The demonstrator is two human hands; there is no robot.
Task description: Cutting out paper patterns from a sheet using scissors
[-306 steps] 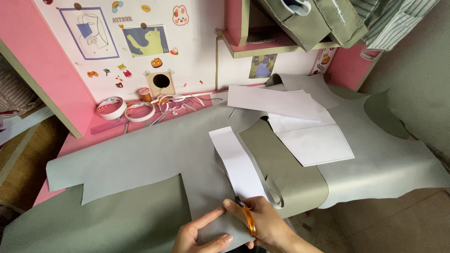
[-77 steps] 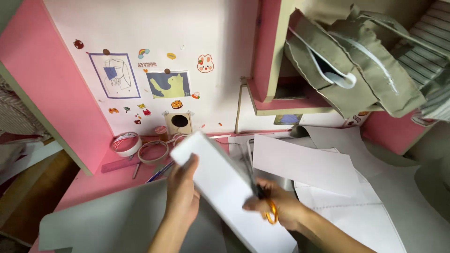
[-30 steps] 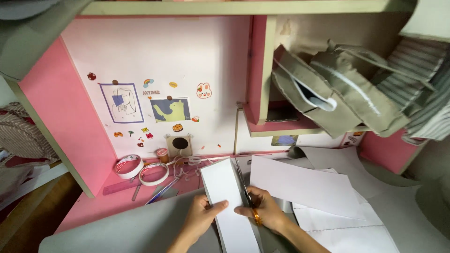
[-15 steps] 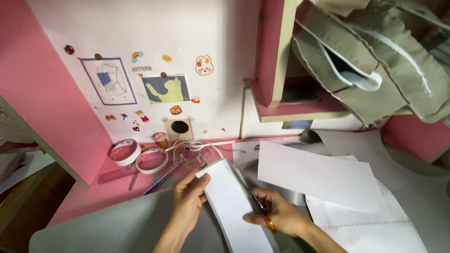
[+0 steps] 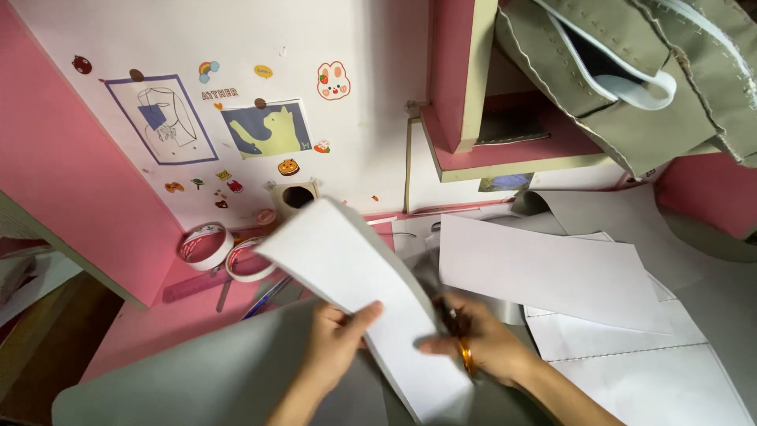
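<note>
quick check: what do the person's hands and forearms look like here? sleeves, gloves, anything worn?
Both hands are bare, no gloves. The left hand and the forearm below it show no sleeve, watch or ring. The right hand and its forearm are likewise uncovered as far as the frame edge. The right hand is motion-blurred, so small items such as a ring cannot be ruled out there.

Looking down over a pink desk (image 5: 150, 323) set against a white back wall (image 5: 371, 47) dotted with stickers and small drawings (image 5: 264, 128). Pink side panel (image 5: 71, 173) closing the left; pink shelf (image 5: 505, 154) jutting above, right.
</note>
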